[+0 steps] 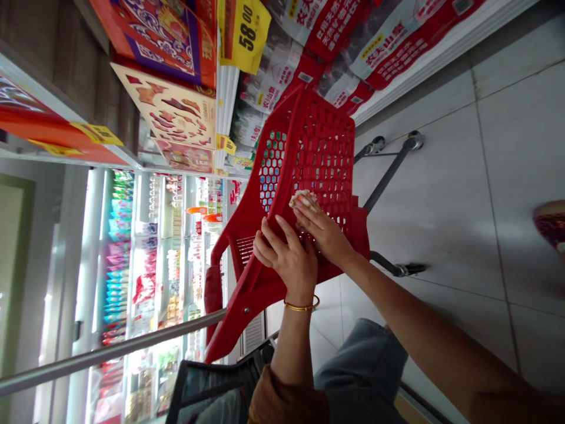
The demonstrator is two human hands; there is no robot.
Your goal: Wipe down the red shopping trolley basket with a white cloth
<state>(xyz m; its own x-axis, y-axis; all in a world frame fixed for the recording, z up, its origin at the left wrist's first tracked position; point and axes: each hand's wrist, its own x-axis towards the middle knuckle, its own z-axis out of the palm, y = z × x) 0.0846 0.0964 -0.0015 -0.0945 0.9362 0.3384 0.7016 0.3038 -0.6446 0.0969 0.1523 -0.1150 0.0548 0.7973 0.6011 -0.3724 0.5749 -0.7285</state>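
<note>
A red plastic shopping cart (329, 135) with a honeycomb-holed basket fills the middle of the view and appears turned on its side. My right hand (324, 229) presses a crumpled white and pinkish-orange cloth (303, 198) against the basket, fingers extended together over it. Beside it, my left hand (286, 256) rests on the cart's rim with its fingers apart and slightly bent, holding nothing I can make out. A gold bracelet (301, 306) circles my left wrist. Part of the cloth is hidden under the right fingers.
Packs of bottled water (371, 47) with red labels stand on the shelf just beyond the cart. Boxes (176, 109) and yellow price tags (245, 35) line the upper left. A lit display case (154, 265) lies left. Grey floor tiles (441, 200) stretch right, where a foot (551, 224) shows.
</note>
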